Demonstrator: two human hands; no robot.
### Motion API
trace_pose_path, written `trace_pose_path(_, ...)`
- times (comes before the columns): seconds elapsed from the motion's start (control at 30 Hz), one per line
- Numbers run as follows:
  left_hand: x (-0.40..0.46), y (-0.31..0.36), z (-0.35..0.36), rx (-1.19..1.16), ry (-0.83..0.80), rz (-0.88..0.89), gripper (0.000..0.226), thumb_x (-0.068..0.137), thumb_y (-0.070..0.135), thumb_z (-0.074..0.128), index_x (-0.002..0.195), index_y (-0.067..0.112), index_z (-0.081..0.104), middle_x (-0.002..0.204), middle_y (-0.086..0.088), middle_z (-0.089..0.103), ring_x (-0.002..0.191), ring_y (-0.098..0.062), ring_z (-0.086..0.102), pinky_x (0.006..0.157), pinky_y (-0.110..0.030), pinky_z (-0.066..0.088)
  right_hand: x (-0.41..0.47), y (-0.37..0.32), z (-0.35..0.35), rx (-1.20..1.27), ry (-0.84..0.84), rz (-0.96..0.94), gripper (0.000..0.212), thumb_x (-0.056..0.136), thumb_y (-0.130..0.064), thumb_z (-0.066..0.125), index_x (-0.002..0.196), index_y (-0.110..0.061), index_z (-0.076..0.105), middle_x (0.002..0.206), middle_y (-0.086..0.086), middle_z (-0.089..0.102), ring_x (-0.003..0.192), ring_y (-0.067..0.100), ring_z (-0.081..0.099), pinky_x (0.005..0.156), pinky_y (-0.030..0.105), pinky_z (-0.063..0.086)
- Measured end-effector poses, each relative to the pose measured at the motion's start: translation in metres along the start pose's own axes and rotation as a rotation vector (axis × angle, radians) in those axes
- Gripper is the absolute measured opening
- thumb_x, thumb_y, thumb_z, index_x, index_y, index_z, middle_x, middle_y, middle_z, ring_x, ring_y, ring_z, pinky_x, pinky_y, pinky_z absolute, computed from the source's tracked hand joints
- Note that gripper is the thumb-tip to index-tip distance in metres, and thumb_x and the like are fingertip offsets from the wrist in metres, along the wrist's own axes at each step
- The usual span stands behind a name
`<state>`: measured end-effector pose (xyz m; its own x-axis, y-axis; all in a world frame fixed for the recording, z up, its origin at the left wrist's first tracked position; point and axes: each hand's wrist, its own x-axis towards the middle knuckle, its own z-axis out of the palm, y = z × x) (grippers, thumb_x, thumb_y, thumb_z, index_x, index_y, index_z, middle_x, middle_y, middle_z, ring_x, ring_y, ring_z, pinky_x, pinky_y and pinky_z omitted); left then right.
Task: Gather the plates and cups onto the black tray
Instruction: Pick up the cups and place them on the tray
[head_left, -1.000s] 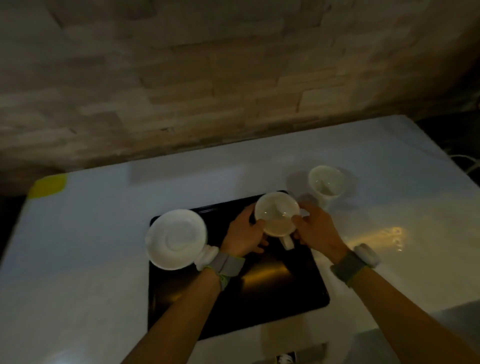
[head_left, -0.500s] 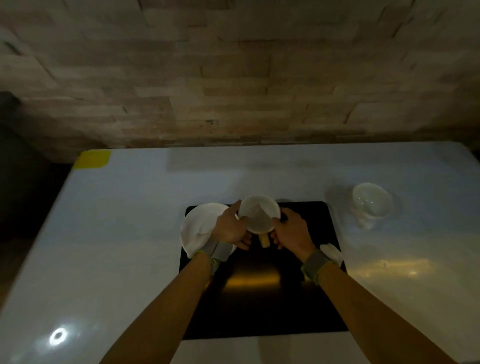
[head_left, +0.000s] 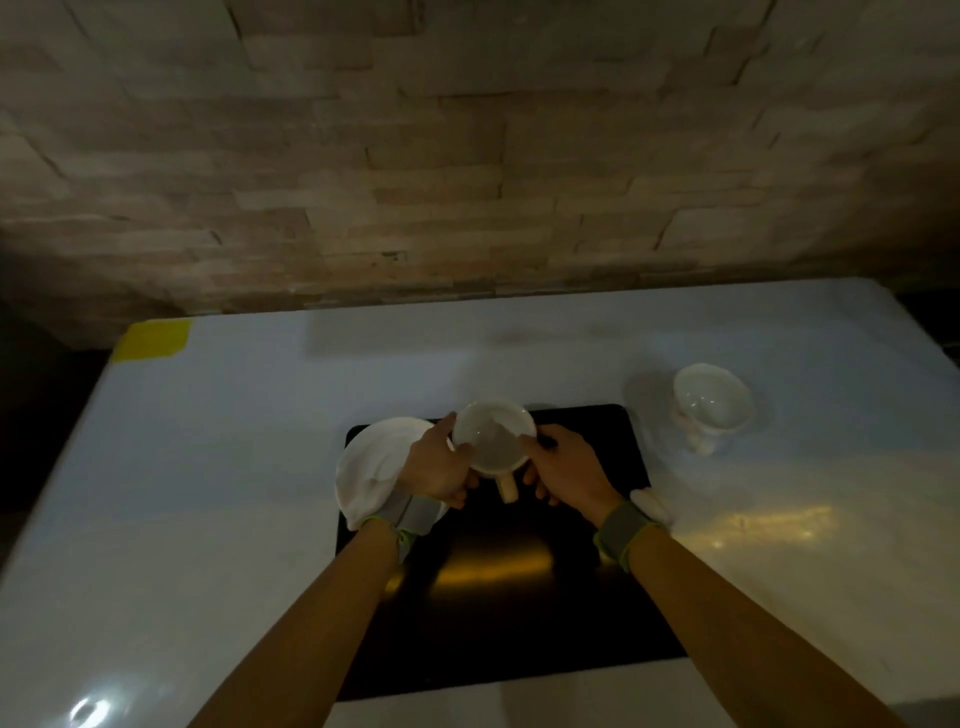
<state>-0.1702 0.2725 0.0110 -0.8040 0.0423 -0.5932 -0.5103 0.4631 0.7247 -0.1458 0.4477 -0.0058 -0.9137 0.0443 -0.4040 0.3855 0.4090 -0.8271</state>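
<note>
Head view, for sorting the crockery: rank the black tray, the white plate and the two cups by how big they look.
1. black tray
2. white plate, partly hidden
3. held cup and cup on the table: look alike, left unranked.

tray: glossy blk | cups: glazed ceramic | wall: rough stone

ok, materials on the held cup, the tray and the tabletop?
Cup: looks like glazed white ceramic, thick rim and smooth sheen. Black tray: glossy black, probably plastic or lacquer, mirrors a warm light patch; can't tell which. Tabletop: smooth white, glossy, glare spots; possibly laminate.
</note>
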Motion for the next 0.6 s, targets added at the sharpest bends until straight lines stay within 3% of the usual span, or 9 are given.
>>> trace_pose_path(0.1, -0.002, 0.001, -0.002, 0.167, 0.23, 0.171, 0.046, 0.093, 0.025, 0.05, 0.137, 0.016, 0.039, 0.098, -0.023, 0.071, 0.08, -0.041, 0.068, 0.07, -0.049, 0.059, -0.005, -0.002, -0.024, 0.002, 0.03, -0.015, 0.04, 0.095, -0.041, 0.053, 0.128, -0.02, 0.051, 0.072, 0.005, 0.07, 0.048, 0.011, 0.058, 0.041, 0.017, 0.043)
trace_pose_path(0.17, -0.003, 0.017, 0.007, 0.209, 0.292, 0.25, 0.04, 0.092, 0.028, 0.05, 0.13, 0.017, 0.044, 0.103, -0.024, 0.07, 0.09, -0.043, 0.067, 0.081, -0.048, 0.056, -0.012, -0.002, -0.053, 0.009, 0.09, -0.07, 0.026, 0.096, -0.036, 0.054, 0.113, -0.017, 0.059, 0.068, 0.007, 0.068, 0.042, 0.006, 0.056, 0.04, 0.014, 0.042)
trace_pose_path(0.27, -0.007, 0.065, 0.04, 0.227, 0.106, 0.342, 0.029, 0.094, 0.029, 0.048, 0.121, 0.019, 0.054, 0.101, -0.022, 0.07, 0.082, -0.033, 0.066, 0.081, -0.043, 0.056, -0.02, 0.006, -0.109, 0.053, 0.21, -0.112, 0.016, 0.096, -0.028, 0.055, 0.089, -0.017, 0.063, 0.062, 0.007, 0.065, 0.036, 0.003, 0.052, 0.039, 0.013, 0.041)
trace_pose_path(0.33, -0.01, 0.091, 0.061, 0.203, -0.068, 0.382, 0.027, 0.096, 0.027, 0.048, 0.118, 0.015, 0.057, 0.099, -0.021, 0.069, 0.069, -0.03, 0.063, 0.074, -0.043, 0.058, -0.021, 0.015, -0.136, 0.047, 0.282, -0.101, 0.019, 0.096, -0.028, 0.055, 0.086, -0.015, 0.065, 0.059, 0.005, 0.065, 0.036, 0.004, 0.052, 0.039, 0.012, 0.04)
trace_pose_path(0.47, -0.004, 0.118, 0.109, 0.214, -0.182, 0.355, 0.035, 0.096, 0.026, 0.049, 0.13, 0.016, 0.049, 0.107, -0.014, 0.065, 0.083, -0.036, 0.067, 0.082, -0.048, 0.056, -0.022, 0.042, -0.171, 0.05, 0.412, -0.052, 0.022, 0.095, -0.031, 0.056, 0.097, -0.013, 0.068, 0.064, 0.004, 0.068, 0.04, 0.006, 0.056, 0.041, 0.012, 0.043)
trace_pose_path(0.6, 0.016, 0.133, 0.162, 0.149, -0.234, 0.255, 0.057, 0.093, 0.031, 0.053, 0.144, 0.02, 0.032, 0.101, -0.007, 0.062, 0.094, -0.033, 0.066, 0.089, -0.05, 0.055, -0.021, 0.073, -0.199, 0.156, 0.495, 0.004, 0.029, 0.093, -0.034, 0.059, 0.114, -0.015, 0.057, 0.082, 0.008, 0.068, 0.051, 0.008, 0.062, 0.04, 0.012, 0.044)
